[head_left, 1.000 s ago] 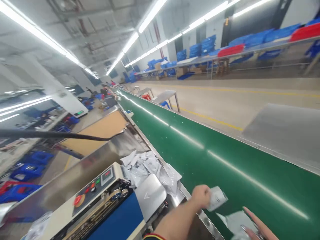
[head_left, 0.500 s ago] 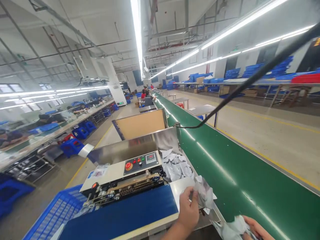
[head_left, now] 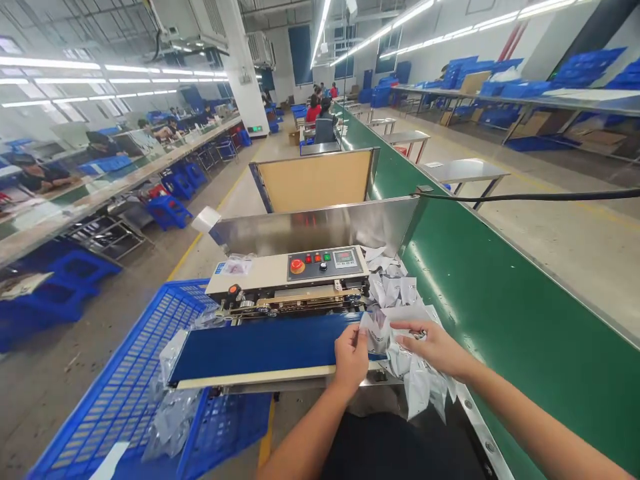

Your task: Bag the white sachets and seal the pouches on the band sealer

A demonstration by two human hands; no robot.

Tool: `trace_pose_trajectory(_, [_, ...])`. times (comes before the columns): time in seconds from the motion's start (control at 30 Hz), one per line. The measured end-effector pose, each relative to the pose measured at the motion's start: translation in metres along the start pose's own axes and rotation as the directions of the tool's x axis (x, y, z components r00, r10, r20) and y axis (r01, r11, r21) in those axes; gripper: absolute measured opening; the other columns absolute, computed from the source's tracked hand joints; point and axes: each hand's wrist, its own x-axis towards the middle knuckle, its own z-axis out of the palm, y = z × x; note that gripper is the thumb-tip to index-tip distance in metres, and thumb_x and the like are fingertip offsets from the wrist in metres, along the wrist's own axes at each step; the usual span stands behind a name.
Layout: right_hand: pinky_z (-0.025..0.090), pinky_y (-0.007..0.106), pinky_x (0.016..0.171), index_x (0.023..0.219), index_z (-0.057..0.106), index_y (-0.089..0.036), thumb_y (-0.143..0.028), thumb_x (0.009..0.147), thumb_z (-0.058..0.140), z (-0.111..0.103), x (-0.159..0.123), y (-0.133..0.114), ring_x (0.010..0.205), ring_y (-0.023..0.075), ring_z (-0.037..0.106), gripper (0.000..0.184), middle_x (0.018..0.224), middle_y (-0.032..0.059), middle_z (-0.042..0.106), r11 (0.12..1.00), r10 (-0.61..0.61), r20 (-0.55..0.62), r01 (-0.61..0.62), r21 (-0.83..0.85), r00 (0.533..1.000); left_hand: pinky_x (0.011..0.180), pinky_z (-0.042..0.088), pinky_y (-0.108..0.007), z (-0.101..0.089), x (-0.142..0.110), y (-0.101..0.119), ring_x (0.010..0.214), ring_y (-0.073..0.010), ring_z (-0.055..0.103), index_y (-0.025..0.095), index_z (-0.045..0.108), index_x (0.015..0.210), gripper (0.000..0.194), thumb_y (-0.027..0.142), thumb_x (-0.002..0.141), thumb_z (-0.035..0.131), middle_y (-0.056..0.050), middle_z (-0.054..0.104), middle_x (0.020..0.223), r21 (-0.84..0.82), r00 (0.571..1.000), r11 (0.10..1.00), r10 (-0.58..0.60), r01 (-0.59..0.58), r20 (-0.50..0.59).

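Note:
My left hand point(head_left: 351, 353) pinches the edge of a small white plastic bag point(head_left: 374, 333) at the right end of the blue belt point(head_left: 260, 347). Just right of it, my right hand point(head_left: 433, 347) has its fingers stretched out and apart, pointing towards that bag. Whether its fingertips touch the bag I cannot tell. Beneath and around my right hand lies a pile of white bags point(head_left: 420, 383), some hanging over the near edge. More white bags point(head_left: 393, 287) are heaped beside the sealing machine point(head_left: 280, 270), which has a red knob and a lit display.
A blue plastic basket point(head_left: 115, 373) with clear bags point(head_left: 173, 420) stands at the belt's left end. Along the right runs a green conveyor point(head_left: 525, 333). A metal panel point(head_left: 320, 227) rises behind the machine, and a black cable point(head_left: 530, 196) crosses at right. People sit farther off.
My view has swung left and levelled onto the machine. Both hands have moved from the green conveyor to the blue belt's right end. The bags in my right hand now lie in the pile.

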Motion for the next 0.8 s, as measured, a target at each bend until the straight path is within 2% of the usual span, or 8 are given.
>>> trace_pose_trajectory(0.2, [0.051, 0.029, 0.059, 0.089, 0.087, -0.020, -0.063, 0.077, 0.082, -0.014, 0.015, 0.001, 0.065, 0.0191, 0.060, 0.044, 0.070, 0.0026, 0.071, 0.990, 0.143, 0.138, -0.144, -0.003, 0.980, 0.072, 0.049, -0.029, 0.034, 0.007, -0.013, 0.071, -0.0189, 0.061, 0.018, 0.080, 0.091, 0.051, 0.059, 0.105, 0.055, -0.005, 0.073, 0.077, 0.140, 0.995, 0.990, -0.014, 0.000, 0.100])
trace_pose_trajectory(0.33, [0.049, 0.028, 0.063, 0.082, 0.083, -0.019, -0.063, 0.075, 0.082, -0.043, 0.031, 0.012, 0.067, 0.0170, 0.059, 0.045, 0.073, 0.0029, 0.072, 0.968, 0.249, 0.149, -0.249, -0.018, 0.957, 0.069, 0.048, -0.029, 0.062, 0.019, -0.018, 0.071, -0.0198, 0.063, 0.016, 0.079, 0.088, 0.050, 0.057, 0.104, 0.054, -0.007, 0.076, 0.079, 0.123, 0.997, 0.989, -0.079, 0.078, 0.004])
trace_pose_trajectory(0.4, [0.051, 0.029, 0.069, 0.086, 0.084, -0.018, -0.061, 0.073, 0.085, -0.062, 0.038, 0.020, 0.073, 0.0185, 0.063, 0.045, 0.081, 0.0046, 0.077, 0.956, 0.292, 0.157, -0.294, -0.011, 0.944, 0.068, 0.048, -0.030, 0.076, 0.027, -0.022, 0.070, -0.0205, 0.064, 0.015, 0.078, 0.087, 0.051, 0.059, 0.102, 0.056, -0.007, 0.076, 0.078, 0.081, 0.991, 0.987, -0.135, 0.136, -0.025])
trace_pose_trajectory(0.5, [0.056, 0.030, 0.078, 0.108, 0.087, -0.019, -0.053, 0.070, 0.092, -0.087, 0.043, 0.030, 0.087, 0.0230, 0.072, 0.052, 0.103, 0.0090, 0.083, 0.933, 0.333, 0.204, -0.353, 0.069, 0.921, 0.070, 0.050, -0.031, 0.090, 0.034, -0.025, 0.072, -0.0229, 0.067, 0.015, 0.080, 0.088, 0.052, 0.061, 0.100, 0.059, -0.009, 0.078, 0.079, 0.041, 0.986, 0.986, -0.165, 0.165, -0.005])
trace_pose_trajectory(0.57, [0.059, 0.032, 0.081, 0.126, 0.083, -0.020, -0.049, 0.069, 0.095, -0.093, 0.041, 0.034, 0.093, 0.0255, 0.076, 0.064, 0.113, 0.0118, 0.083, 0.890, 0.377, 0.274, -0.428, 0.156, 0.885, 0.072, 0.052, -0.032, 0.095, 0.034, -0.021, 0.075, -0.0243, 0.070, 0.016, 0.081, 0.092, 0.051, 0.062, 0.100, 0.060, -0.010, 0.081, 0.085, 0.031, 0.988, 0.987, -0.156, 0.156, -0.017])
trace_pose_trajectory(0.67, [0.061, 0.033, 0.077, 0.133, 0.078, -0.019, -0.047, 0.067, 0.098, -0.088, 0.037, 0.036, 0.089, 0.0265, 0.079, 0.074, 0.109, 0.0131, 0.084, 0.789, 0.467, 0.337, -0.558, 0.257, 0.817, 0.073, 0.052, -0.031, 0.094, 0.030, -0.010, 0.076, -0.0242, 0.070, 0.017, 0.084, 0.096, 0.050, 0.061, 0.100, 0.061, -0.010, 0.082, 0.087, 0.087, 0.993, 0.990, -0.115, 0.115, -0.005])
trace_pose_trajectory(0.73, [0.060, 0.033, 0.072, 0.125, 0.079, -0.018, -0.047, 0.065, 0.100, -0.080, 0.036, 0.036, 0.082, 0.0256, 0.079, 0.070, 0.099, 0.0119, 0.084, 0.741, 0.508, 0.326, -0.598, 0.307, 0.797, 0.070, 0.050, -0.030, 0.089, 0.027, -0.001, 0.070, -0.0219, 0.066, 0.017, 0.085, 0.095, 0.047, 0.059, 0.100, 0.063, -0.008, 0.079, 0.080, 0.142, 0.994, 0.986, -0.097, 0.090, 0.046])
trace_pose_trajectory(0.8, [0.058, 0.030, 0.065, 0.109, 0.080, -0.018, -0.051, 0.065, 0.100, -0.072, 0.035, 0.037, 0.075, 0.0234, 0.076, 0.059, 0.089, 0.0099, 0.083, 0.732, 0.515, 0.310, -0.598, 0.327, 0.800, 0.067, 0.046, -0.028, 0.083, 0.024, 0.005, 0.064, -0.0191, 0.060, 0.017, 0.085, 0.093, 0.043, 0.056, 0.098, 0.066, -0.005, 0.074, 0.073, 0.185, 0.991, 0.980, -0.087, 0.067, 0.105])
